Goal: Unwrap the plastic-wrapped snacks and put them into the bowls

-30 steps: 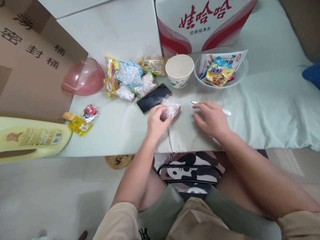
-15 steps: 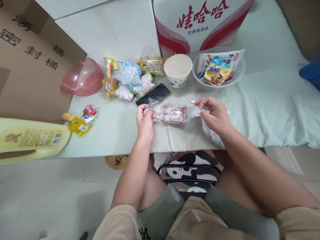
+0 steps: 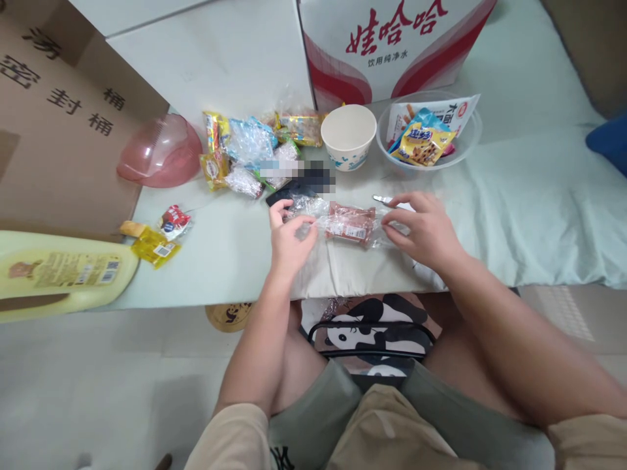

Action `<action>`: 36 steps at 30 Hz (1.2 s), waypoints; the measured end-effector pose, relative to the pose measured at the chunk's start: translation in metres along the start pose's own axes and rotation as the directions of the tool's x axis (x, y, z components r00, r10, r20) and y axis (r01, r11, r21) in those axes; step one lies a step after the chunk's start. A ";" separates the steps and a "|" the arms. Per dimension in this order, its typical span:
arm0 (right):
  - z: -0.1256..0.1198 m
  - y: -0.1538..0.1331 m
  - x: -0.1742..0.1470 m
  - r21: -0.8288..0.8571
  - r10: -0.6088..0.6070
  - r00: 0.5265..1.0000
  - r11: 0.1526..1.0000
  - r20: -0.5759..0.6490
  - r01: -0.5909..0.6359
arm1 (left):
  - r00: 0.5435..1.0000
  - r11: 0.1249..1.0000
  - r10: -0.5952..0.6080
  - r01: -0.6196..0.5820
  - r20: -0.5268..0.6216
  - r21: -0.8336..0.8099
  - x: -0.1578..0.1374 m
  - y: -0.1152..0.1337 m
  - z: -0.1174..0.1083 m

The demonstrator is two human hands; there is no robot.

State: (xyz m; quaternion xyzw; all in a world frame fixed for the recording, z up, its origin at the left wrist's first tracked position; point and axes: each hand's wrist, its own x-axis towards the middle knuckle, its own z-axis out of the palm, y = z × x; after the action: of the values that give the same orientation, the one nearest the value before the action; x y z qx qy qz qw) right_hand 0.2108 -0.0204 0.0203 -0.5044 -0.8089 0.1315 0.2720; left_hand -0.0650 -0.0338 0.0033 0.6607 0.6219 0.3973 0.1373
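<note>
A reddish-brown snack packet (image 3: 351, 223) lies loosely wrapped in clear plastic film (image 3: 313, 210) close to the table's front edge. My left hand (image 3: 290, 240) is at the film's left end, its thumb and fingers apart, the thumb against or just over the plastic. At the opposite end my right hand (image 3: 424, 228) hovers with its fingers spread beside the film. Whether its fingertips touch the plastic is hard to tell. A small metal blade-like tool (image 3: 383, 199) rests just beyond the right fingers, its other end partly hidden by them.
Behind the film lie a dark phone (image 3: 284, 192) and several wrapped snacks (image 3: 249, 143). A paper bowl (image 3: 349, 138) and a clear bowl of snack packets (image 3: 470, 140) stand farther back. On the left are a pink bowl (image 3: 161, 156), small packets (image 3: 155, 248) and a yellow jug (image 3: 73, 271).
Both hands have loosened their pinch on the film's ends and their fingers have spread. The wrapped packet has shifted slightly right, and more of the metal tool shows.
</note>
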 end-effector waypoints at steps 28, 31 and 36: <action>0.032 -0.033 -0.005 0.207 -0.190 0.969 0.966 0.157 0.156 | 0.860 0.636 -0.317 0.505 0.399 -0.583 0.000 0.021 0.000; 0.038 -0.032 -0.004 0.270 -0.180 0.973 0.953 0.145 0.136 | 0.764 0.417 -0.402 0.643 0.504 -0.642 0.005 0.028 0.000; 0.028 -0.019 -0.001 0.405 -0.107 0.994 0.910 0.030 0.086 | 0.781 0.473 -0.556 0.579 0.284 -0.664 0.016 0.019 0.000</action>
State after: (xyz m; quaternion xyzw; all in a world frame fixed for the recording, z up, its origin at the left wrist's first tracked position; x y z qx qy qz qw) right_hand 0.1809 -0.0288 0.0062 -0.3935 -0.7950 0.2946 0.3554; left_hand -0.0534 -0.0225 0.0219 0.3131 0.5941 0.5303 0.5176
